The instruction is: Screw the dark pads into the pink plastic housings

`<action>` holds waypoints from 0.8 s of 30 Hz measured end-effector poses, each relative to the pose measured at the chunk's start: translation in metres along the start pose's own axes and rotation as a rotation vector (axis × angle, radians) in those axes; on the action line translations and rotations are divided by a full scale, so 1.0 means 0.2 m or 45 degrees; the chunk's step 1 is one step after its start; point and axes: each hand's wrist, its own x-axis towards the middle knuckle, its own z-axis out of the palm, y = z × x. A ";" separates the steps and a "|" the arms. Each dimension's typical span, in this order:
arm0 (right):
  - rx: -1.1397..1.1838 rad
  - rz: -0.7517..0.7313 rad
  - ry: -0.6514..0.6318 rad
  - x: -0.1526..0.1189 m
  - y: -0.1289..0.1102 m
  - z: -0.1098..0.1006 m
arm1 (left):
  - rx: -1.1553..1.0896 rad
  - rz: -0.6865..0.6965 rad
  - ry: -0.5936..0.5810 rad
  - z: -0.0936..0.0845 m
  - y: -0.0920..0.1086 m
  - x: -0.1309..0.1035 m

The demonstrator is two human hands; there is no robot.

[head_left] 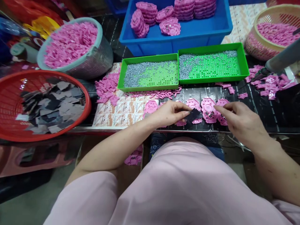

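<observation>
A row of pink plastic housings lies along the bench front. Between the thumb and fingers of my left hand (172, 113) is a dark square piece (195, 115), held over one of these housings. My right hand (242, 120) has its fingertips down on the pink housings at the right end, by a pink housing (208, 109) with small shiny metal parts in it. Whether the right fingers pinch anything small is hidden. Farther left, a pink housing (150, 107) lies partly behind my left forearm.
Two green trays (147, 88) of small metal pieces stand behind the row. A blue bin (173, 43) holds stacked pink housings. At left are a red basket (87, 106) of dark squares and a grey-green basket (100, 56) of pink parts. A grey tool (283, 57) hangs at right.
</observation>
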 end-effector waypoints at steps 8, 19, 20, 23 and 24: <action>-0.215 -0.158 0.004 0.04 -0.08 0.02 | 0.040 0.033 -0.036 0.01 0.02 -0.01; 1.081 0.490 -0.119 0.10 -0.14 0.00 | 0.349 0.317 0.005 0.05 0.09 -0.05; 1.092 0.558 -0.071 0.09 -0.12 -0.01 | 0.414 0.348 0.099 0.01 0.10 -0.08; 0.938 0.695 0.174 0.04 -0.05 -0.05 | 0.597 0.315 0.535 -0.24 0.09 -0.25; 0.824 0.684 0.225 0.01 -0.01 -0.06 | 0.684 0.267 0.711 -0.36 0.06 -0.33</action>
